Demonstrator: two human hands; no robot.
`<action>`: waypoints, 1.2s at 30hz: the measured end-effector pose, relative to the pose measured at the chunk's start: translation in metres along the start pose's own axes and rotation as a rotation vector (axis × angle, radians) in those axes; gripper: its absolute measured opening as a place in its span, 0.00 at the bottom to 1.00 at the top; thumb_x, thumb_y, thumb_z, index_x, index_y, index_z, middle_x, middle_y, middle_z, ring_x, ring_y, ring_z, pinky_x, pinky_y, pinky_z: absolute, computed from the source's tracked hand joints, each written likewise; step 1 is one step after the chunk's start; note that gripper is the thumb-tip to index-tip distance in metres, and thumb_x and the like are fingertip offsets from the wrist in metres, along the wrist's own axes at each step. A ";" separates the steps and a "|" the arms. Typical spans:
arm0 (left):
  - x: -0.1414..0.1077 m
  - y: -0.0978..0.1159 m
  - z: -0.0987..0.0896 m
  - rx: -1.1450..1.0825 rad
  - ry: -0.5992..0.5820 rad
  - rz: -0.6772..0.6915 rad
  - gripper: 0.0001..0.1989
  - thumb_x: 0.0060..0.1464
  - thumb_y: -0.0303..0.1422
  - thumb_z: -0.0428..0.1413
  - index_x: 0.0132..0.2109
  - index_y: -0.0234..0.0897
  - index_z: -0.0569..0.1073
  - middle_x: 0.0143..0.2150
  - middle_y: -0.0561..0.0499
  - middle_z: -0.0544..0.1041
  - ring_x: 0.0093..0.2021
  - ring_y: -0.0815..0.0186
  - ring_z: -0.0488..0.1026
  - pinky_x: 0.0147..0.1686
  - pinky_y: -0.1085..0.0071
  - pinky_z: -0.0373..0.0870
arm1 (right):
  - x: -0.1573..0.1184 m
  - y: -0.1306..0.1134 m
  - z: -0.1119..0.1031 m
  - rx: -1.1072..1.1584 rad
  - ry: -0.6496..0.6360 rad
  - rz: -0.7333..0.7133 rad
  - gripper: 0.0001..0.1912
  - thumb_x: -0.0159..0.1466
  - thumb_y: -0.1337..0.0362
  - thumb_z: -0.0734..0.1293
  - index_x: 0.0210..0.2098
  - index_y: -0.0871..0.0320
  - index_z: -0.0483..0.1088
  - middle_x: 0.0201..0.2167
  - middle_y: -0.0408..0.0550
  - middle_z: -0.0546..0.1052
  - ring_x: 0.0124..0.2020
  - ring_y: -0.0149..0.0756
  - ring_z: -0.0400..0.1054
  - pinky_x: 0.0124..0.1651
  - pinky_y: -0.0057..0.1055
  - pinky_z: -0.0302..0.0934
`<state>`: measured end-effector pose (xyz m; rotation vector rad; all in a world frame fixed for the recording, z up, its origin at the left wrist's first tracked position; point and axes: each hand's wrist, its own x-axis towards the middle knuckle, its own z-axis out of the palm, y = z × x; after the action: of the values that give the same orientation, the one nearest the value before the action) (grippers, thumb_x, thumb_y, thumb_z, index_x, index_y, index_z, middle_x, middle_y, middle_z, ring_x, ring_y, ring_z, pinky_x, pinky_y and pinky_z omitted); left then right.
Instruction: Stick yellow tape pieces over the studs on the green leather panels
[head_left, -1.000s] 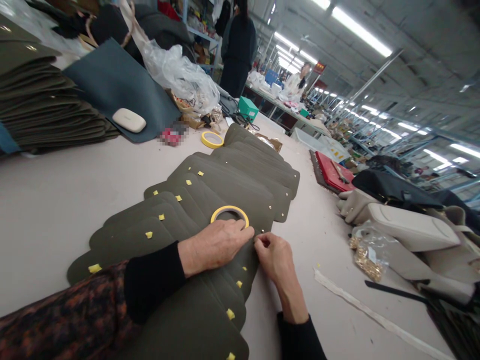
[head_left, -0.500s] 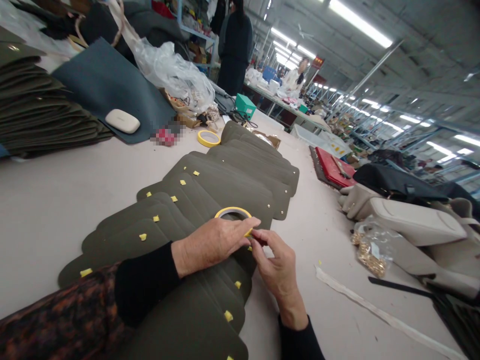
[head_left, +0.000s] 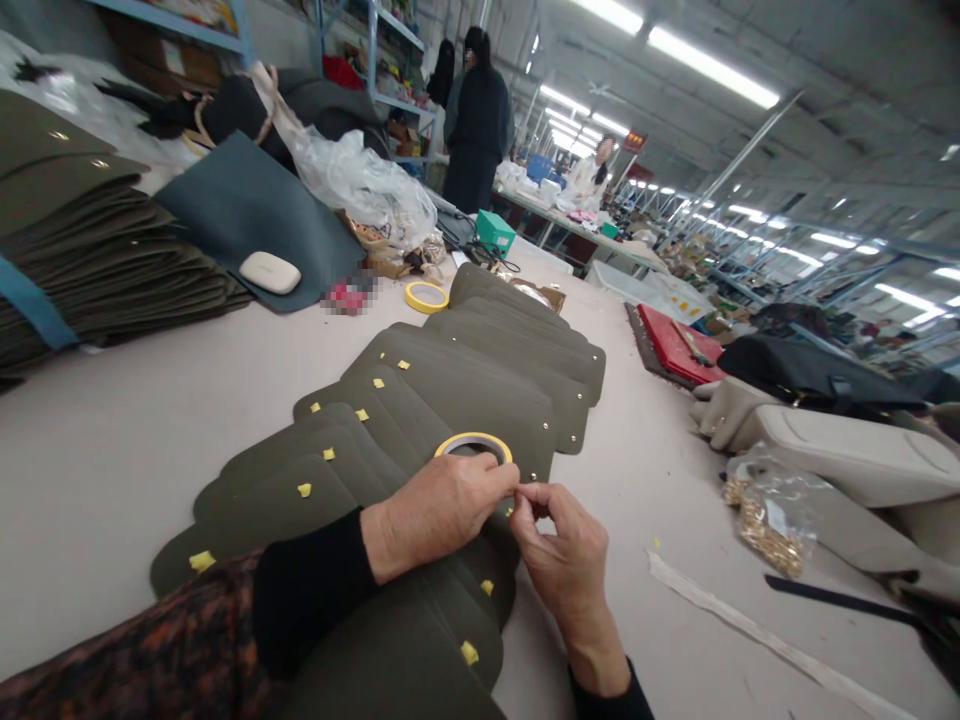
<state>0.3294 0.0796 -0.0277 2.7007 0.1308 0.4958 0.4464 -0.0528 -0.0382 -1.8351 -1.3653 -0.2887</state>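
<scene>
My left hand (head_left: pixel 439 510) grips a roll of yellow tape (head_left: pixel 474 446) that rests on a fanned row of dark olive leather panels (head_left: pixel 457 375). My right hand (head_left: pixel 562 545) pinches the tape's free end just right of the roll, fingertips meeting those of the left hand. Several panels carry small yellow tape squares (head_left: pixel 304 489) near their edges and small metal studs at their right corners.
A second tape roll (head_left: pixel 426 296) lies farther back. A stack of olive panels (head_left: pixel 90 250) and a grey sheet with a white oval case (head_left: pixel 270 272) sit at left. A bag of gold hardware (head_left: pixel 765 510) and beige bags (head_left: pixel 825 440) lie at right. People stand in the background.
My right hand has moved from the panel edge up to the tape roll and pinched its end. The left hand stays on the roll. The view has shifted slightly.
</scene>
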 end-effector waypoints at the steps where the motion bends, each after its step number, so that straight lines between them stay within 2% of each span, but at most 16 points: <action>1: 0.001 0.001 0.001 0.030 0.013 0.005 0.07 0.61 0.25 0.45 0.38 0.37 0.67 0.33 0.52 0.70 0.32 0.67 0.69 0.31 0.73 0.66 | 0.000 -0.002 0.000 0.057 -0.014 0.091 0.06 0.59 0.68 0.64 0.30 0.58 0.74 0.22 0.42 0.75 0.22 0.29 0.67 0.28 0.25 0.63; 4: 0.002 0.003 0.005 0.083 0.094 0.038 0.09 0.61 0.25 0.44 0.37 0.36 0.67 0.32 0.51 0.69 0.31 0.66 0.68 0.29 0.72 0.65 | 0.003 -0.006 0.001 0.309 -0.057 0.407 0.07 0.59 0.64 0.65 0.28 0.58 0.73 0.19 0.41 0.74 0.19 0.29 0.66 0.24 0.25 0.62; 6: 0.002 0.005 0.008 0.080 0.160 0.064 0.09 0.61 0.26 0.44 0.36 0.36 0.68 0.32 0.51 0.69 0.31 0.66 0.68 0.29 0.72 0.65 | 0.006 -0.002 0.002 0.441 -0.042 0.568 0.08 0.58 0.61 0.66 0.27 0.59 0.73 0.18 0.40 0.73 0.18 0.29 0.66 0.22 0.25 0.63; 10: 0.003 0.006 0.015 0.094 0.204 0.061 0.09 0.63 0.26 0.44 0.39 0.36 0.68 0.33 0.51 0.70 0.33 0.67 0.68 0.32 0.72 0.66 | 0.010 0.028 -0.004 0.522 0.028 0.793 0.14 0.53 0.55 0.70 0.25 0.61 0.73 0.16 0.41 0.71 0.18 0.30 0.65 0.22 0.27 0.65; 12: 0.005 0.003 0.018 0.153 0.162 0.048 0.08 0.63 0.26 0.45 0.39 0.36 0.68 0.34 0.51 0.71 0.34 0.66 0.69 0.33 0.71 0.66 | 0.009 0.043 -0.007 0.538 -0.036 0.829 0.16 0.52 0.53 0.71 0.27 0.62 0.73 0.17 0.42 0.72 0.19 0.30 0.65 0.23 0.27 0.64; 15: 0.009 -0.003 0.022 0.249 0.058 0.035 0.05 0.62 0.26 0.48 0.38 0.36 0.68 0.36 0.50 0.72 0.37 0.62 0.69 0.34 0.68 0.67 | 0.006 0.055 -0.008 0.508 -0.144 0.786 0.18 0.53 0.51 0.71 0.28 0.62 0.74 0.18 0.42 0.72 0.17 0.28 0.63 0.22 0.25 0.60; 19: 0.011 -0.005 0.025 0.280 -0.044 0.003 0.03 0.61 0.26 0.50 0.38 0.36 0.68 0.36 0.49 0.72 0.39 0.61 0.68 0.33 0.68 0.67 | 0.004 0.056 -0.001 0.339 -0.206 0.685 0.18 0.57 0.50 0.67 0.30 0.60 0.75 0.19 0.42 0.73 0.18 0.30 0.63 0.23 0.26 0.58; 24: 0.010 -0.003 0.023 0.266 -0.049 -0.002 0.03 0.61 0.27 0.50 0.38 0.37 0.68 0.36 0.49 0.72 0.38 0.61 0.67 0.32 0.68 0.66 | 0.010 0.053 0.007 0.042 -0.233 0.490 0.13 0.59 0.57 0.63 0.29 0.58 0.75 0.27 0.47 0.79 0.27 0.36 0.71 0.34 0.30 0.62; 28: 0.010 -0.003 0.023 0.270 -0.042 0.009 0.03 0.60 0.26 0.51 0.37 0.37 0.68 0.36 0.50 0.72 0.37 0.60 0.67 0.31 0.67 0.66 | 0.015 0.052 0.009 -0.090 -0.271 0.417 0.12 0.59 0.61 0.61 0.28 0.57 0.74 0.27 0.46 0.79 0.27 0.36 0.71 0.34 0.30 0.62; 30: 0.010 -0.004 0.023 0.270 -0.036 0.011 0.03 0.60 0.27 0.51 0.38 0.37 0.68 0.36 0.50 0.72 0.38 0.60 0.67 0.32 0.67 0.66 | 0.015 0.053 0.008 -0.112 -0.253 0.419 0.11 0.59 0.60 0.62 0.34 0.58 0.75 0.24 0.45 0.78 0.25 0.36 0.71 0.33 0.30 0.62; 33: 0.010 -0.008 0.025 0.268 -0.026 0.007 0.03 0.61 0.27 0.51 0.38 0.37 0.68 0.36 0.50 0.71 0.38 0.61 0.66 0.32 0.67 0.66 | 0.012 0.054 0.002 -0.080 -0.163 0.455 0.18 0.59 0.56 0.65 0.45 0.61 0.71 0.19 0.41 0.75 0.21 0.35 0.69 0.29 0.29 0.62; 36: 0.011 -0.010 0.026 0.263 -0.018 0.003 0.03 0.61 0.27 0.50 0.38 0.37 0.68 0.36 0.50 0.71 0.38 0.61 0.65 0.33 0.67 0.66 | 0.006 0.055 -0.005 -0.037 -0.118 0.357 0.13 0.62 0.57 0.63 0.39 0.59 0.72 0.26 0.46 0.78 0.26 0.34 0.71 0.33 0.29 0.63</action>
<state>0.3485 0.0812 -0.0503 2.9613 0.2004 0.4846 0.4987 -0.0569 -0.0572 -2.1126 -1.0859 -0.0197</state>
